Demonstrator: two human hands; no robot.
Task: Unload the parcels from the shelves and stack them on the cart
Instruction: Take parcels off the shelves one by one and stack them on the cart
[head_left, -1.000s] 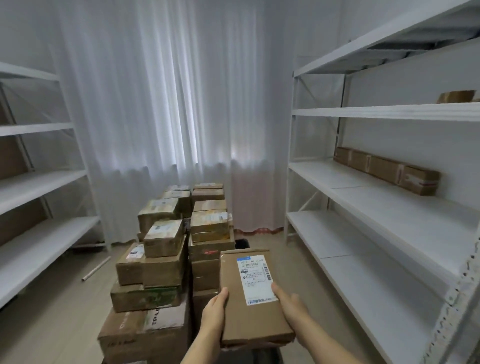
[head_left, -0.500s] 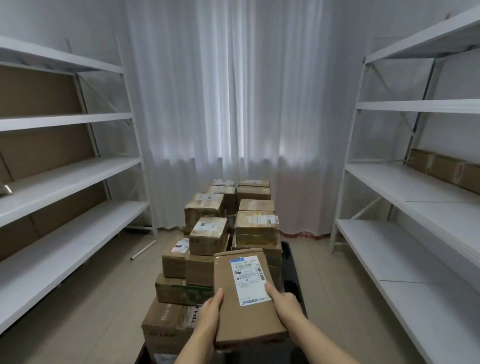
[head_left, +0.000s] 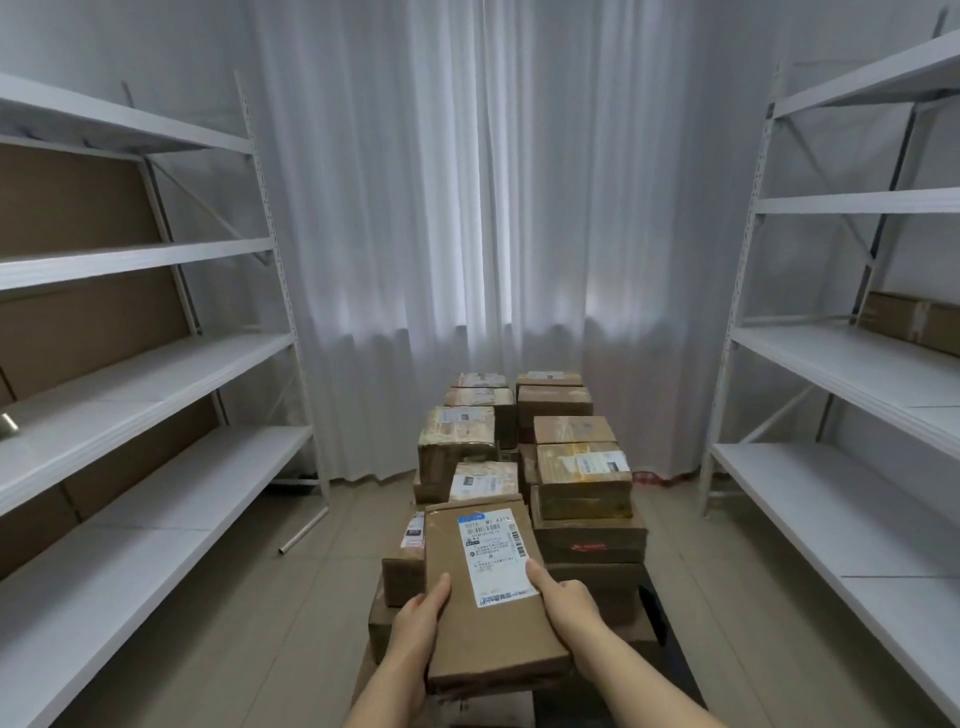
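Both hands grip one parcel (head_left: 488, 587) by its sides, left hand (head_left: 418, 621) and right hand (head_left: 563, 603), holding it above the near end of the cart (head_left: 657, 613), which is heaped with boxes (head_left: 582, 478). Shelves (head_left: 150, 374) stand left and right of the cart, more boxes (head_left: 914, 319) on the right ones, a white curtain (head_left: 467, 208) behind, tiled floor (head_left: 291, 597) beneath.

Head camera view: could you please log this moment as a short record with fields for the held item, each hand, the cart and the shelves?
held item: flat cardboard parcel with a white shipping label, above the near end of the cart
left hand: left hand grips the parcel's left edge
right hand: right hand grips its right edge, thumb on the label
cart: cart loaded with stacked boxes, mostly hidden beneath them
shelves: right shelves hold a brown box; left shelves show no parcels in view
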